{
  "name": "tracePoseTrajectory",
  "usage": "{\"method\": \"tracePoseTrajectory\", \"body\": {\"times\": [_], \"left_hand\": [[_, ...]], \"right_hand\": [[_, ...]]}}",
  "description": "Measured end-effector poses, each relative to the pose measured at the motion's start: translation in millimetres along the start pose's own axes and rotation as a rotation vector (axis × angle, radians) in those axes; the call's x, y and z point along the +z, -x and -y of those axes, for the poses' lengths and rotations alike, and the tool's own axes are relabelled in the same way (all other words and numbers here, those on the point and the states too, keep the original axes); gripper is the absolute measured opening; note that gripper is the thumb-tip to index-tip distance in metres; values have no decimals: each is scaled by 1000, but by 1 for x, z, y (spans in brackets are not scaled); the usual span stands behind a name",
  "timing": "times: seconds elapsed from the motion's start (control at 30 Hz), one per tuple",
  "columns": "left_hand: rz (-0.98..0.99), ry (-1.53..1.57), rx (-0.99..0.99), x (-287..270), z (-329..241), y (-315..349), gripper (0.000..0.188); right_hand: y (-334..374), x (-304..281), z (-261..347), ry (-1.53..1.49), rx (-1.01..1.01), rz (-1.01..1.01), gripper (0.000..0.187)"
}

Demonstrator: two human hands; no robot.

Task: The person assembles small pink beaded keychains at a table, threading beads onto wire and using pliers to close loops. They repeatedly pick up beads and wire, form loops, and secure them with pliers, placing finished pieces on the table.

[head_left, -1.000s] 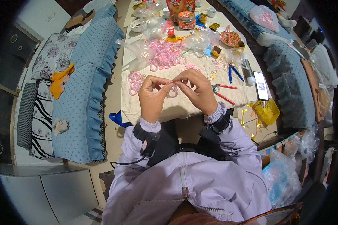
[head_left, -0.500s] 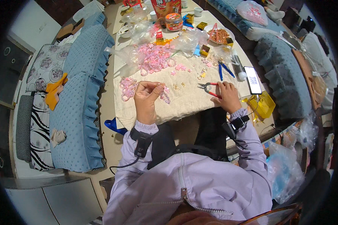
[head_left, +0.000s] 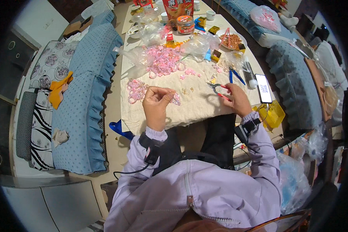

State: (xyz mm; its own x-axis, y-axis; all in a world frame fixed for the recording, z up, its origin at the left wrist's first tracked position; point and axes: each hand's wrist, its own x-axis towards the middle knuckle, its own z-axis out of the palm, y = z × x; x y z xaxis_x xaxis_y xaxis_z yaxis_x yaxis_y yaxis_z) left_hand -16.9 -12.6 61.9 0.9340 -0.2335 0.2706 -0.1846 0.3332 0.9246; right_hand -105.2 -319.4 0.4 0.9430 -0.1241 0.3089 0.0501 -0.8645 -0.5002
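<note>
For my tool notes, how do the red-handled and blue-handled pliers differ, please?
The red-handled pliers are in the right hand; the blue-handled pliers lie on the cloth. The red pair's handles point rightward, the blue pair's down the picture. Both have spread handles.

Person wore lilac zip-front jacket across lower centre, black trousers, black wrist straps, thin black cable lower left.
</note>
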Motion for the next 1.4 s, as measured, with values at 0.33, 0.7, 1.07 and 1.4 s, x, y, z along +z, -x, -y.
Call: {"method": "tracePoseTrajectory", "body": {"times": [0.33, 0.7, 1.07, 1.4], "left_hand": [[-7, 13, 14, 0, 0, 6, 20], [-28, 30, 13, -1, -2, 7, 21], [-5, 76, -1, -1, -1, 7, 20], [75, 92, -104, -4, 1, 7, 14]], "right_hand": [[-13, -24, 106, -205, -326, -43, 59], [-8, -27, 110, -191, -290, -5, 53], [-7, -22, 113, -301, -299, -55, 44], [-8, -31, 115, -56, -367, -122, 52]]}}
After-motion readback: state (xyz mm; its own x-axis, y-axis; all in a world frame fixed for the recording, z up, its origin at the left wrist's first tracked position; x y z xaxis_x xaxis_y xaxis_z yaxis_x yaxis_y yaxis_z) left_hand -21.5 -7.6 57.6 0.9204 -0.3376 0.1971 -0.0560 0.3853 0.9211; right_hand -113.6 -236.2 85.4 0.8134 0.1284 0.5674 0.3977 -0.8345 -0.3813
